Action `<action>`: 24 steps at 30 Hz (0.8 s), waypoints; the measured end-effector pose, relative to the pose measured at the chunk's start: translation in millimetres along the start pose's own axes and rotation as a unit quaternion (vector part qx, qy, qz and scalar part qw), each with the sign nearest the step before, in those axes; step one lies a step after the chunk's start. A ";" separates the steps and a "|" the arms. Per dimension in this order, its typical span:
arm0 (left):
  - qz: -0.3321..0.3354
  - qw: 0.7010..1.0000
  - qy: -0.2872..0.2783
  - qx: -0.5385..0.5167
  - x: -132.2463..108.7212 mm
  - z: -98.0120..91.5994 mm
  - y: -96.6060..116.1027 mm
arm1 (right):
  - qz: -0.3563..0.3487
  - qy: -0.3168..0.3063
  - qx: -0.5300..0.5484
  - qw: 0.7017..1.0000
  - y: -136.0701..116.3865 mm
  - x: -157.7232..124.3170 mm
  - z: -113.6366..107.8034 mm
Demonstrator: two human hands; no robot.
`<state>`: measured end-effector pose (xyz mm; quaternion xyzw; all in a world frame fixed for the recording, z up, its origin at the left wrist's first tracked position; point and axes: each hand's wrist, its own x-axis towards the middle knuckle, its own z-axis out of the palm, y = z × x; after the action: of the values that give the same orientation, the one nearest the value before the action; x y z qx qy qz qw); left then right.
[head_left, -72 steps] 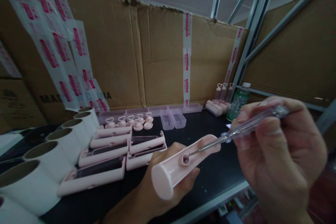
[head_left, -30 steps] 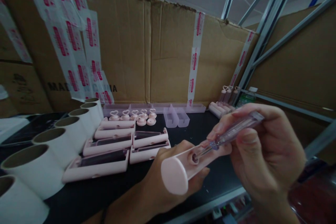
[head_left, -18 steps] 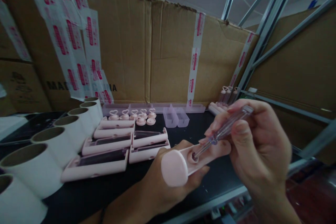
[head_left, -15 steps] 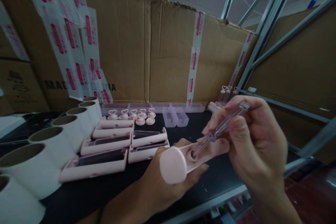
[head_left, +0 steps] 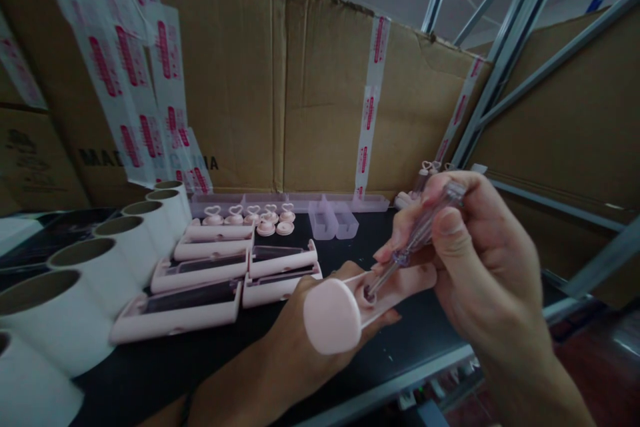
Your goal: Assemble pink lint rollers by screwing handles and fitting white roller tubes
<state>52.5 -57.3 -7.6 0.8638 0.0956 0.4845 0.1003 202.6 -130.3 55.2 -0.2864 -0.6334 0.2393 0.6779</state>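
Wrapped around a pale pink plastic housing from below, my left hand holds it above the black table. The housing has a rounded end cap facing me and a small round socket on its upper side. My right hand is closed on the clear handle of a screwdriver, its metal shaft slanting down to the left. The screwdriver's tip sits inside the socket; whatever it meets there is too small to make out. My left fingertips show beyond the housing's lower side.
Several similar pink housings lie on the black table at left, behind them heart-topped pink caps. White cardboard tubes line the left side. Purple trays stand before a cardboard wall. A metal frame rises at right.
My right hand has turned the screwdriver slightly, its handle now a little steeper and further left. The tip stays in the socket. The view has shifted slightly.
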 end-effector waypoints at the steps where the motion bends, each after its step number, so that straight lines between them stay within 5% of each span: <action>1: -0.005 1.000 -0.002 -0.006 -0.2 0.5 -0.1 | 0.003 0.000 0.003 1.000 -0.1 -0.1 -0.2; 8: -0.096 0.986 -0.059 -0.123 -6.7 3.8 3.0 | -0.009 0.013 0.025 1.000 4.6 -7.3 -3.4; 17: -0.048 0.998 -0.007 -0.048 -2.7 0.7 1.5 | -0.142 0.087 -0.081 0.983 8.6 -17.4 8.9; 24: -0.131 0.988 -0.046 -0.070 -4.4 3.4 3.0 | -0.162 0.135 -0.099 0.973 11.0 -26.1 10.5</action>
<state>53.4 -61.7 -12.2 0.8558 0.1689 0.4329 0.2272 190.3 -139.4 29.1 -0.2755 -0.5946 0.0215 0.7551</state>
